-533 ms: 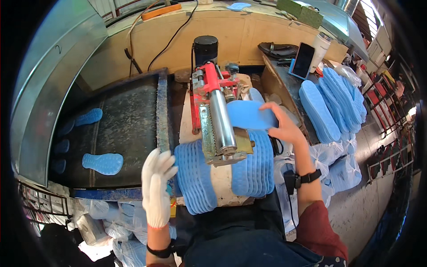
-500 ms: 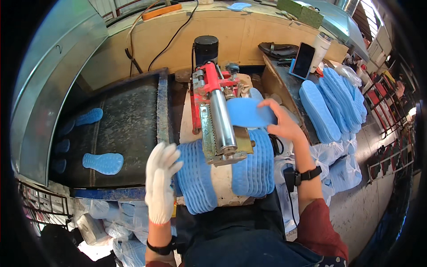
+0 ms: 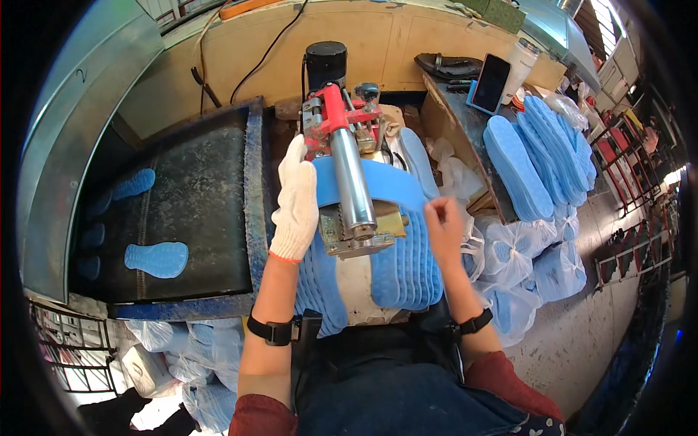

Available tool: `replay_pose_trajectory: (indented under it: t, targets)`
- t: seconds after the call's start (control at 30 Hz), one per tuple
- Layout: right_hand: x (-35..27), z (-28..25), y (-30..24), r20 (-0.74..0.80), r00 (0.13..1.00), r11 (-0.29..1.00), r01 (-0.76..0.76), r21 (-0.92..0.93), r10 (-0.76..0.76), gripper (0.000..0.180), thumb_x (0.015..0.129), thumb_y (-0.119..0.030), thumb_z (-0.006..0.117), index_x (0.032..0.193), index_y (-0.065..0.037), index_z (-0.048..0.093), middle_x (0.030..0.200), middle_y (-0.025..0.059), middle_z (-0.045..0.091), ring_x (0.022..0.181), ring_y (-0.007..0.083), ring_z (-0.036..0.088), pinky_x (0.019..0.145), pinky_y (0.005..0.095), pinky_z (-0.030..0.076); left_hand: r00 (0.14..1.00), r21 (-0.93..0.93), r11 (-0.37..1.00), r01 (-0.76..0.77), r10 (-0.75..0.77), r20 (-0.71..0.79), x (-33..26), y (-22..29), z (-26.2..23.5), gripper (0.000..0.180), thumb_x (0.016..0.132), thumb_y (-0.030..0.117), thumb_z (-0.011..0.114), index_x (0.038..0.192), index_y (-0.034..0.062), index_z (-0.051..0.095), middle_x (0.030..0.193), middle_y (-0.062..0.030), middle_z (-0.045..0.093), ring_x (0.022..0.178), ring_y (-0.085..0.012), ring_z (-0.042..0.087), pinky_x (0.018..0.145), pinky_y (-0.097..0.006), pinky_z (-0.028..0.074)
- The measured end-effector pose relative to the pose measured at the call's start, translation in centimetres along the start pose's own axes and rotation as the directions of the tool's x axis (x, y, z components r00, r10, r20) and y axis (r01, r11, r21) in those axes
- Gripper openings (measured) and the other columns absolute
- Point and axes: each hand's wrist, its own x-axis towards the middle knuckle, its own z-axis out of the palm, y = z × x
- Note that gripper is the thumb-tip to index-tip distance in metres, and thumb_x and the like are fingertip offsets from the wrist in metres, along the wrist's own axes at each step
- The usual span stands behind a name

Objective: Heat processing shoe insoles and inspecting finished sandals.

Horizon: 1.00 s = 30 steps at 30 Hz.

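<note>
A blue foam shoe sole point(image 3: 396, 186) lies crosswise under the steel roller point(image 3: 354, 185) of a red-framed machine point(image 3: 333, 116), showing on both sides of it. My left hand point(image 3: 296, 200), in a white knit glove, is upright at the sole's left end, fingers stretched out; the glove hides how far they touch it. At the right end is my bare right hand point(image 3: 445, 231), its fingertips pinched together on the sole's edge. Below the roller, rows of blue soles stand on edge, one row on the left point(image 3: 320, 287) and one on the right point(image 3: 407, 269).
To the left a dark conveyor belt point(image 3: 196, 211) carries several loose soles point(image 3: 156, 259). On the right-hand table point(image 3: 465, 120) are stacked soles point(image 3: 552, 149), a phone point(image 3: 494, 81) and a white bottle point(image 3: 520, 71). Filled plastic bags point(image 3: 509, 247) sit below it.
The sole has moved left under the roller and now shows on both sides. My gloved left hand has risen to its left end; my right hand has come lower and drawn its fingers together.
</note>
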Motion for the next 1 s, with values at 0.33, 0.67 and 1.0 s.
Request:
replay_pose_trajectory:
  t: [0.33, 0.67, 1.0]
  targets:
    - [-4.2, 5.5, 5.0, 0.397, 0.869, 0.711, 0.478, -0.516, -0.296, 0.040, 0.074, -0.014, 0.070, 0.114, -0.009, 0.061, 0.107, 0.0150, 0.064, 0.097, 0.0355, 0.061, 0.081, 0.0423, 0.051, 0.995, 0.130, 0.987, -0.095, 0.099, -0.024, -2.3, 2.7, -0.8, 0.063, 0.102, 0.044, 0.024, 0.146, -0.0007, 0.026, 0.151, -0.0124, 0.028, 0.142, -0.0222, 0.022, 0.117, -0.034, 0.014]
    - [-2.7, 4.8, 7.6, 0.521, 0.829, 0.727, 0.484, -0.487, -0.202, 0.040, 0.073, -0.020, 0.073, 0.110, -0.009, 0.063, 0.112, 0.0159, 0.064, 0.100, 0.0383, 0.061, 0.086, 0.0441, 0.049, 0.784, -0.573, 0.572, 0.587, -0.578, 0.226, -14.3, -1.3, -4.6, 0.061, 0.103, 0.045, 0.024, 0.143, 0.0007, 0.034, 0.141, -0.0093, 0.043, 0.130, -0.0191, 0.040, 0.112, -0.032, 0.027]
    - [-2.1, 4.2, 8.6, 0.504, 0.850, 0.759, 0.426, -0.493, -0.150, 0.041, 0.073, -0.024, 0.074, 0.108, -0.007, 0.064, 0.108, 0.0175, 0.065, 0.101, 0.0375, 0.060, 0.086, 0.0449, 0.047, 0.949, -0.922, 0.388, -0.003, -0.290, -0.125, -12.2, 7.8, -14.3, 0.040, 0.103, 0.033, 0.031, 0.126, 0.0049, 0.046, 0.123, -0.0090, 0.055, 0.112, -0.0214, 0.055, 0.100, -0.036, 0.044]
